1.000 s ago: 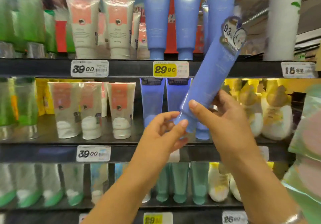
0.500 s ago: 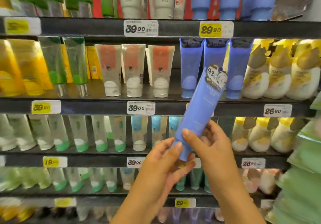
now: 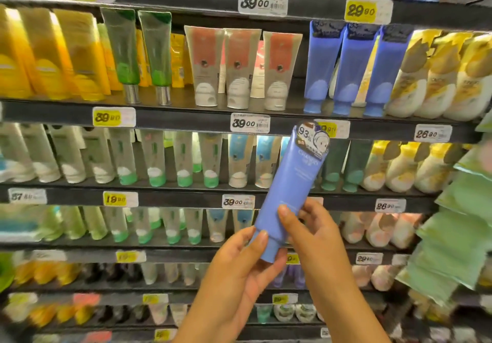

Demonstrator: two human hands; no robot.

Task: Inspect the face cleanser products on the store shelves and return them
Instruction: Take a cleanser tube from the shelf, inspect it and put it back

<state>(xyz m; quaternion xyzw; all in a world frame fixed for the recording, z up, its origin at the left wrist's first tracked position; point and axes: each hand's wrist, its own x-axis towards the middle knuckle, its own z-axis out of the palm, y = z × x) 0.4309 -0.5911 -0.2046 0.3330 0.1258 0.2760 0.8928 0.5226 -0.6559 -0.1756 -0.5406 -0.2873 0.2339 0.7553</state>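
Both hands hold one blue tube (image 3: 288, 196) in front of the shelves (image 3: 186, 119) — cap end down, tilted right at the top. The left hand (image 3: 239, 270) cups the cap, thumb curled against it. The right hand (image 3: 314, 233) grips the lower body — thumb across the front, fingers behind.
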